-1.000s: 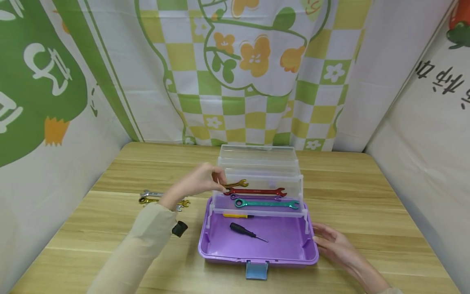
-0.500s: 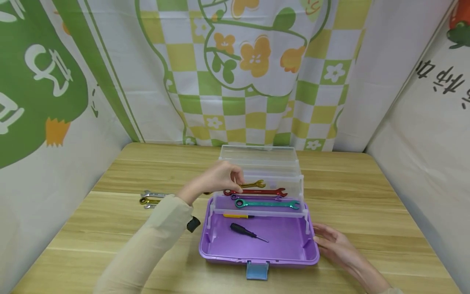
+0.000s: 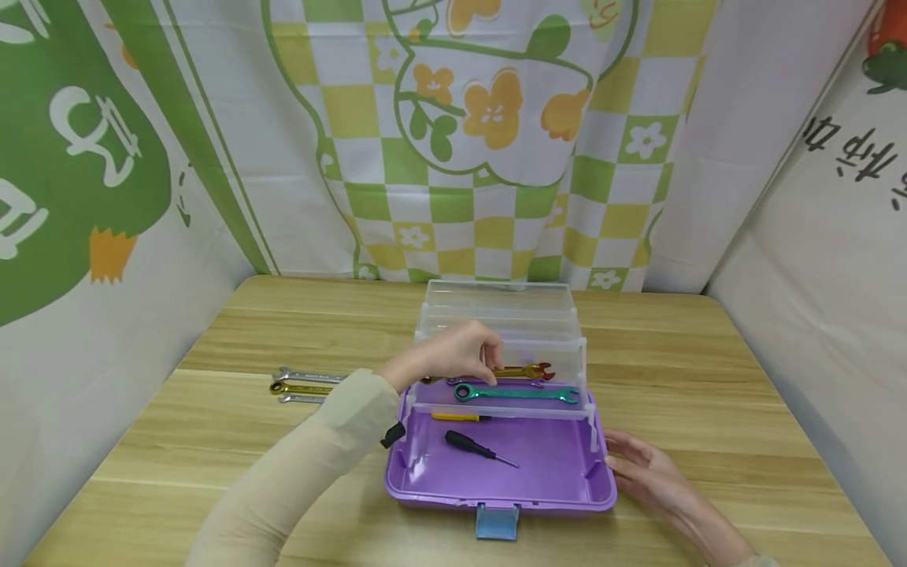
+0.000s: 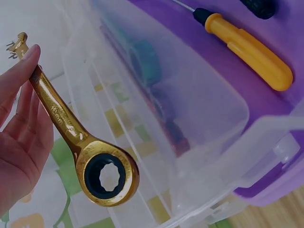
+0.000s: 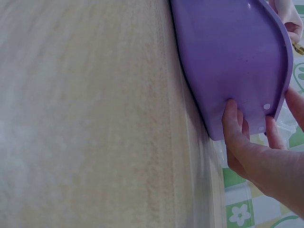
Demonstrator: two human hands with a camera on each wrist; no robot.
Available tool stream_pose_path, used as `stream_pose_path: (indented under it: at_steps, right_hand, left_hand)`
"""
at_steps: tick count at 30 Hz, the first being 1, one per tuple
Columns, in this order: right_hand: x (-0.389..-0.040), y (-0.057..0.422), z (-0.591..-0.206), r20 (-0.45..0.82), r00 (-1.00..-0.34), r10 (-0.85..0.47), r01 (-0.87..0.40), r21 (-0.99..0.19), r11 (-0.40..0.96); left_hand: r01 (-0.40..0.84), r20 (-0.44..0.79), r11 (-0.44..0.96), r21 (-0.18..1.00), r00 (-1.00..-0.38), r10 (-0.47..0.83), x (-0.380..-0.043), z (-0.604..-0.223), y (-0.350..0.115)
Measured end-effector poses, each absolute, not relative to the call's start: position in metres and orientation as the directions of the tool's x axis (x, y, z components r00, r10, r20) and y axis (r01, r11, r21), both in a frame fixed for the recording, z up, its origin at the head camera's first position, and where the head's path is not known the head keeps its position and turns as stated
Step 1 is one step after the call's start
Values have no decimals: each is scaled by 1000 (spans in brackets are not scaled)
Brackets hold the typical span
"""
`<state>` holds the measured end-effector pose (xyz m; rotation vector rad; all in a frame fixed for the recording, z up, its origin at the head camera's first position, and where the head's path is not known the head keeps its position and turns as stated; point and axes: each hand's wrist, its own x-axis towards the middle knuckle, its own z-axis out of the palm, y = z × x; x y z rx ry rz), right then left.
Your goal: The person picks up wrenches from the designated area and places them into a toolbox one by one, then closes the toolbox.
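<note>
My left hand (image 3: 464, 350) pinches a gold ratchet wrench (image 4: 61, 114) between thumb and fingers, above the clear tray (image 3: 510, 411) of a purple toolbox (image 3: 524, 482). In the left wrist view its ring end points toward the camera. A green ratchet wrench (image 3: 520, 393) and a thin purple wrench (image 3: 536, 383) lie in the tray. The gold wrench and my hand mostly cover a red wrench (image 3: 549, 368) there. My right hand (image 3: 648, 472) touches the toolbox's right side, its fingers extended on the outer wall (image 5: 237, 57) and thumb by the rim.
On the toolbox floor lie a black screwdriver (image 3: 466, 443) and a yellow-handled screwdriver (image 3: 456, 417). Silver wrenches (image 3: 301, 376) and another gold wrench (image 3: 301, 388) lie on the wooden table (image 3: 212, 441) at left. A blue latch (image 3: 497, 521) hangs at the toolbox front.
My left hand has moved right and lower over the tray, carrying the gold wrench until it overlaps the red one in view. The right hand has stayed in place.
</note>
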<state>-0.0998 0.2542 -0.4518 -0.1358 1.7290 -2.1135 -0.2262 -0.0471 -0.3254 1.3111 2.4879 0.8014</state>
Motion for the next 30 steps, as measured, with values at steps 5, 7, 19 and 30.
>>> stream_pose_path:
  at_steps: [5,7,19,30]
  right_hand:
    - [-100,254,-452,-181,-912,-369,249,-958,-143]
    - [-100,254,-452,-178,-912,-370,247,-958,-146]
    - [-101,255,-454,-160,-910,-384,239,-956,-169]
    - [-100,255,-454,-159,-913,-376,237,-956,-170]
  left_hand:
    - [700,21,475,533,-572,820,-225,-331,-41]
    - [700,13,475,534,-569,822,-224,-333,-40]
    - [658,-70,499,564,-564,823,-223,-342,-34]
    - [639,-140,505,580,-533,835,-220,-346,-28]
